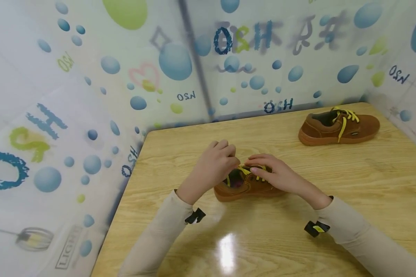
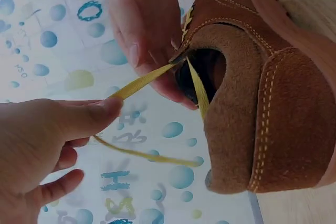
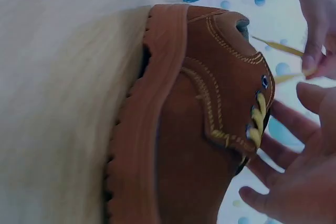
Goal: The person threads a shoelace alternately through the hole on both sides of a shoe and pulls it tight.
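Observation:
A brown shoe (image 1: 230, 193) with yellow stitching stands on the wooden table, its toe toward the right. My left hand (image 1: 213, 167) is above the heel end and pinches a yellow shoelace (image 2: 140, 84) between thumb and forefinger. That lace is drawn taut from the top of the shoe's opening, and its loose end trails below the fingers in the left wrist view. Over the laced front is my right hand (image 1: 280, 175), fingers extended along the far side of the lacing (image 3: 257, 116) and thumb apart on the near side. No lace shows between its fingers.
A second brown shoe (image 1: 357, 129) with yellow laces stands at the back right of the table (image 1: 180, 154). White walls (image 1: 100, 100) printed with blue and green drops enclose the table's left, back and right sides. Each sleeve has a black device (image 1: 195, 216) at the wrist.

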Tool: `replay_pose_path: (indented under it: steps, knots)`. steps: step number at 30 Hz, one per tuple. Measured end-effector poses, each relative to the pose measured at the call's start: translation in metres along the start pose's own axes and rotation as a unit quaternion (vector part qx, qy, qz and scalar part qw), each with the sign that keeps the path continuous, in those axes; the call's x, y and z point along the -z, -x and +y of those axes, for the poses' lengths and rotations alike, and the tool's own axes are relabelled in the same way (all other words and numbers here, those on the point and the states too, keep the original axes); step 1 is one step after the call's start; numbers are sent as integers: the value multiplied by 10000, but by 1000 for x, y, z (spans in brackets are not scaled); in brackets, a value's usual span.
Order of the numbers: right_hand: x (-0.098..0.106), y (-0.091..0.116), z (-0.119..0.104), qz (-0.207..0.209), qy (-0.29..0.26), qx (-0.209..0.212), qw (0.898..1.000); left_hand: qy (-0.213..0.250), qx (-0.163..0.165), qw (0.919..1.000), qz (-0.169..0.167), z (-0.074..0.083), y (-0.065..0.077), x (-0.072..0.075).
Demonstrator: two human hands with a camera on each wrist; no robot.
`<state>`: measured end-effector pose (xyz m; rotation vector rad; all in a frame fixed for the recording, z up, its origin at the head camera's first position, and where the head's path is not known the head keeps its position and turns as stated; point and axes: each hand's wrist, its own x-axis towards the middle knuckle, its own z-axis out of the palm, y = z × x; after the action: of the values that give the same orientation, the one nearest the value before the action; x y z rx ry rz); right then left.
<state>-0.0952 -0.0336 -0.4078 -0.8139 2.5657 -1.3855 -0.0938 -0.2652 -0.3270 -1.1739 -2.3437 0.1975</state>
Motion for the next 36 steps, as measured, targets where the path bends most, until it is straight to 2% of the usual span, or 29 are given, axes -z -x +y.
replay_pose_path:
  steps: [3, 6, 9, 11, 12, 14, 16, 17, 19, 21, 22, 24, 28, 29, 31, 34, 36]
  knots:
    - [-2, -10, -6, -248, -66, 250, 9994, 34, 69, 9998, 169, -2, -3, 0]
    - [-3, -19, -9, -248, -265, 245, 9990, 36, 361, 9987, 349, -4, -5, -3]
    - [-4, -26, -9, -89, -520, -13, 9986, 31, 773, 9940, 768, -3, -3, -7]
    - [-3, -29, -10, 84, -667, -187, 9976, 165, 907, 9899, 1075, 3, 1, -11]
    - [-3, -30, -11, 200, -711, -304, 9968, 260, 932, 9890, 1122, 8, 3, -13]
    - [0, -32, -13, 447, -839, -461, 9944, 557, 984, 9900, 843, 20, 7, -20]
    - [2, -34, -15, 684, -937, -522, 9919, 983, 1092, 9889, 238, 33, 10, -30]
    - [3, -35, -17, 788, -965, -564, 9906, 1199, 1230, 9851, -109, 39, 11, -35]
    - [5, -37, -22, 908, -1038, -573, 9888, 1810, 1603, 9680, -678, 47, 13, -44]
    - [5, -39, -26, 988, -1051, -540, 9881, 2439, 1950, 9461, -853, 51, 15, -53]
    - [5, -40, -28, 1031, -1063, -534, 9875, 2746, 2138, 9337, -843, 53, 15, -55]
    - [6, -41, -31, 1132, -1106, -484, 9862, 3408, 2496, 9033, -745, 54, 15, -57]
    - [6, -44, -36, 1314, -1283, -360, 9823, 4511, 2966, 8400, -535, 54, 8, -56]
    - [7, -44, -38, 1310, -1331, -311, 9819, 4689, 3035, 8281, -477, 54, 6, -55]
    - [7, -45, -43, 1224, -1429, -197, 9820, 4860, 3121, 8155, -349, 53, 3, -54]
    - [8, -43, -46, 1039, -1297, -177, 9859, 4806, 3242, 8146, -183, 53, 0, -53]
    - [11, -37, -43, 1033, -883, -305, 9903, 4781, 3297, 8140, -85, 53, 0, -54]
